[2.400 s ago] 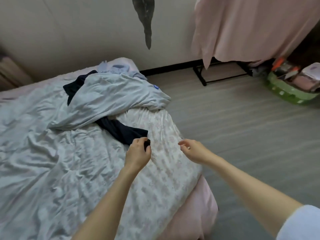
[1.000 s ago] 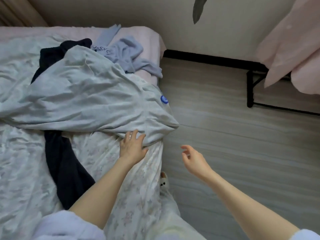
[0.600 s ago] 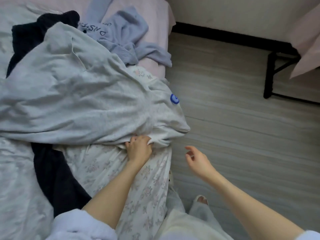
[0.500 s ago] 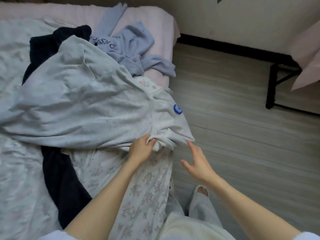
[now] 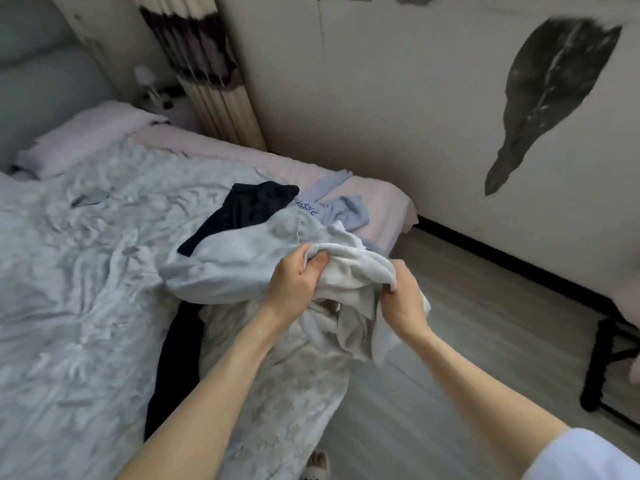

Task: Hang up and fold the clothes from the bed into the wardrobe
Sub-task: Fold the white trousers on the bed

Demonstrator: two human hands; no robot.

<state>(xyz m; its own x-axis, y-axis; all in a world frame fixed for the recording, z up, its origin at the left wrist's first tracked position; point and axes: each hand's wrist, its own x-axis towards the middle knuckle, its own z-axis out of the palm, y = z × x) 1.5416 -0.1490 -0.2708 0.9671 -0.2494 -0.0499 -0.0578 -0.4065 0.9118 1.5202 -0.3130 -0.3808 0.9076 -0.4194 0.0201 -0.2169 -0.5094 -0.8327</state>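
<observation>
A light grey garment (image 5: 239, 261) lies bunched near the bed's foot, one end lifted off the floral sheet (image 5: 86, 271). My left hand (image 5: 294, 282) grips that lifted edge, thumb on top. My right hand (image 5: 405, 299) grips the same bunched edge from the right, with folds hanging below both hands. A dark navy garment (image 5: 249, 209) lies partly under the grey one, and its other end (image 5: 176, 368) shows lower on the bed. A pale blue sweatshirt (image 5: 343, 211) with lettering sits at the bed's far corner.
The bed's edge (image 5: 398, 216) meets a light wood floor (image 5: 467, 358) on the right. A black metal rack frame (image 5: 602, 368) stands at the far right. A pink pillow (image 5: 83, 136) and a striped curtain (image 5: 204, 71) are at the back.
My left hand has lifted the grey garment's edge off the bed. My right hand, free and open before, has come in and taken hold of the same edge. The view has tilted up.
</observation>
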